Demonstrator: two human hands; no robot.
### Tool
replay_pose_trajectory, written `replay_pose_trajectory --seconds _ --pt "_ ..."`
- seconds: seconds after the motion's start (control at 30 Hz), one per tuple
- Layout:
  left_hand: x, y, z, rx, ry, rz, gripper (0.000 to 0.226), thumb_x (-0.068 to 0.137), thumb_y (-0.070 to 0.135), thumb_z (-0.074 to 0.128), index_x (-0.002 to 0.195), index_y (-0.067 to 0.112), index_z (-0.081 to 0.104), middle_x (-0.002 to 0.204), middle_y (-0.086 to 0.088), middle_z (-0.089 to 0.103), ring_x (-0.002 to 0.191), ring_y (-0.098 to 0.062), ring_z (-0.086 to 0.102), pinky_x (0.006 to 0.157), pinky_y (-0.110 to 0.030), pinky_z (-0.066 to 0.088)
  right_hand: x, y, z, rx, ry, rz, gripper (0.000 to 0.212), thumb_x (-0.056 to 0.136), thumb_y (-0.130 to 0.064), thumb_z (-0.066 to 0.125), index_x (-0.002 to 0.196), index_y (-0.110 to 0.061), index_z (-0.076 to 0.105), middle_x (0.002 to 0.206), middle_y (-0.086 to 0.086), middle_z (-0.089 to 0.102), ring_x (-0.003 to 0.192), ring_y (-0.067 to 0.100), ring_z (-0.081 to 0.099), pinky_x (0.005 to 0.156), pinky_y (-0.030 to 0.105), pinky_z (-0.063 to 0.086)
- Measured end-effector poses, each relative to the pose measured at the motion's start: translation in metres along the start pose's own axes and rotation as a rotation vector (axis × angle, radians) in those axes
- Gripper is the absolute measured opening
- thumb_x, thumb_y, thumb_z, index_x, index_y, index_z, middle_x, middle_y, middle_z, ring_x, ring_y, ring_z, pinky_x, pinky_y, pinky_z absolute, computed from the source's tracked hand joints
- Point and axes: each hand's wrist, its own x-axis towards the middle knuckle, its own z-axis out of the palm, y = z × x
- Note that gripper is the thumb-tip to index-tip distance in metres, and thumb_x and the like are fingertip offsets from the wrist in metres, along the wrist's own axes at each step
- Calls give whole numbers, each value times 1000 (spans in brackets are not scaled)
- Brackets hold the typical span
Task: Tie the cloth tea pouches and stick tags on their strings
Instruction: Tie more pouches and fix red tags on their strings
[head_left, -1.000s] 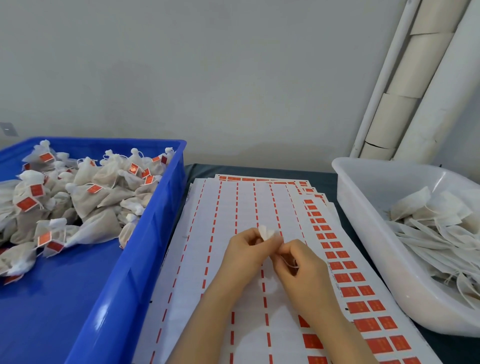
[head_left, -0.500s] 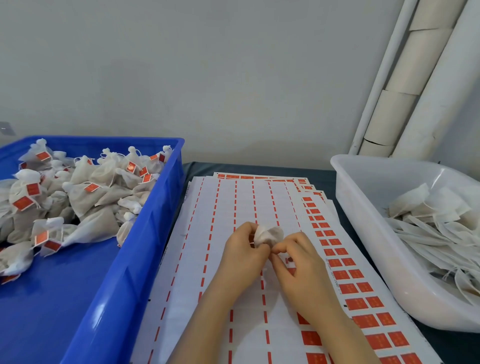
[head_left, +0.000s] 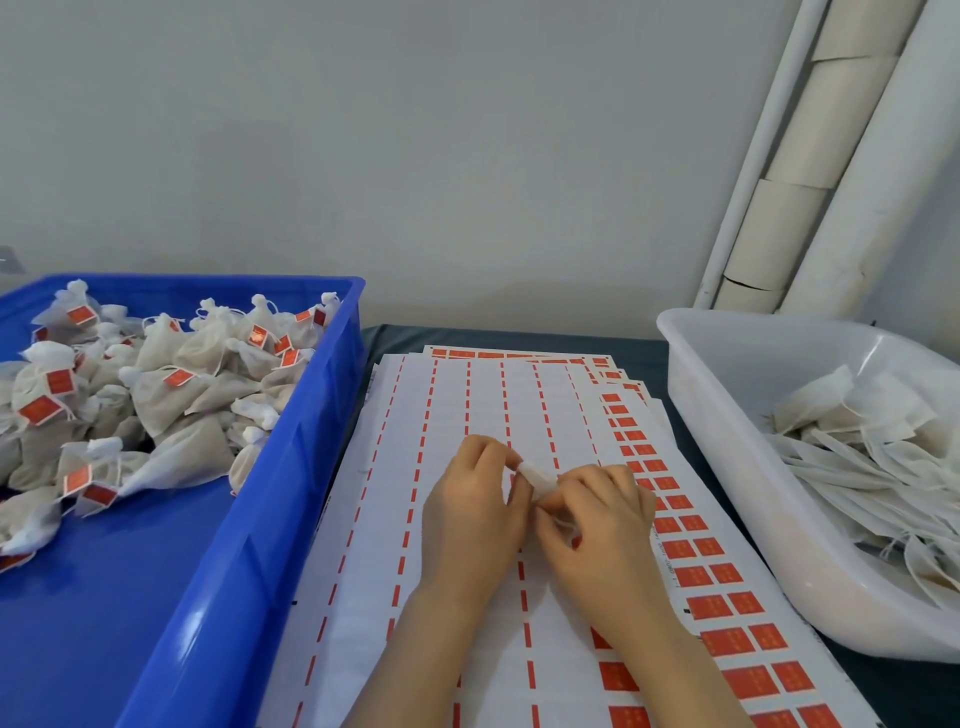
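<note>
Tied pouches (head_left: 156, 405) with red tags on their strings lie in a big heap in the blue crate (head_left: 270, 545), far out to the left of the grip. That heap is the done work, and it is a lot. The white tub (head_left: 737, 483) sits far out to the right of the grip. It holds a pile of flat pouches (head_left: 857, 441) that are not tied and have no tags. That pile is the work left, and I think it is a lot too. The sticker sheets (head_left: 467, 405) lie right under the grip. Most of the top sheet is bare, so many tags are used up. Rows of red tags (head_left: 727, 642) wait just to the right of the grip and nearer to the person. The left hand (head_left: 472, 514) and the right hand (head_left: 602, 525) meet in the middle, touching each other. Between them is one small pouch (head_left: 537, 475), held just above the sheets. The left hand curls round its body, so most of it is hidden. The right hand pinches its neck with thumb and fingertips. The string is too thin to see well. I think the person is tying this pouch shut now. No tag shows on it, so it needs a tag next.
</note>
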Motion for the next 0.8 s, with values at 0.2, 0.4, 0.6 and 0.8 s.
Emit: replay_pose_trajectory --seconds 0.2,0.4,0.6,0.8 --pt "-1 4 7 -142 -50 -285 19 87 40 62 75 26 57 89 13 57 82 -2 52 62 -6 31 3 -6 -1 -77 70 8 24 63 -17 84 68 -19 60 74 -4 61 73 20 57 70 30 35" --pt "1 7 6 -503 -165 -459 24 87 37 64 65 27 67 79 22 65 81 5 59 62 -5 36 4 -7 1 -131 111 -33 25 61 -13 84 67 -17 60 71 -2 60 69 21 56 66 31 35" --pt "1 9 8 -710 -218 -620 22 88 32 65 105 20 74 116 6 68 97 -8 63 55 -4 43 3 -6 3 -83 127 -36 25 63 -12 83 69 -16 59 74 -1 59 70 21 56 67 30 36" --pt "2 11 3 -878 -202 -643 13 84 27 71 85 40 68 109 21 63 83 5 57 52 -1 42 3 -7 6 -62 112 -52 22 66 -13 81 71 -16 60 74 -2 60 70 19 56 68 30 37"
